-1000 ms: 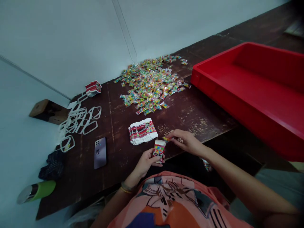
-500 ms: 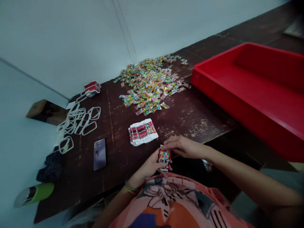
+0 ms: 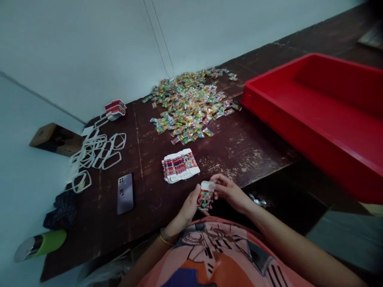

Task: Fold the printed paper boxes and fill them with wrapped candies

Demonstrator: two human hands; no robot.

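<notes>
My left hand [image 3: 189, 205] is closed around a small printed cardboard box [image 3: 205, 197], red with colourful dots, held just off the table's front edge. A white flap stands up at the box's top end. The fingers of my right hand [image 3: 228, 191] pinch at that flap from the right side. Beyond my hands, a fanned stack of flattened printed boxes [image 3: 179, 166] lies on the table. Farther back spreads a large heap of small clear candy packets [image 3: 191, 105] filled with colourful pieces.
The dark worn table [image 3: 149, 191] carries a big red tray [image 3: 278, 111] at right. On the left are a purple phone [image 3: 125, 194], white loop-shaped bands [image 3: 98, 149], a red-and-white stack [image 3: 115, 109], a brown box [image 3: 56, 139], dark cloth [image 3: 61, 209] and a green bottle [image 3: 50, 243].
The box's white flap now stands up in view, where my right hand covered the top before. My right fingers have shifted to the flap's right side, and the box has tilted slightly.
</notes>
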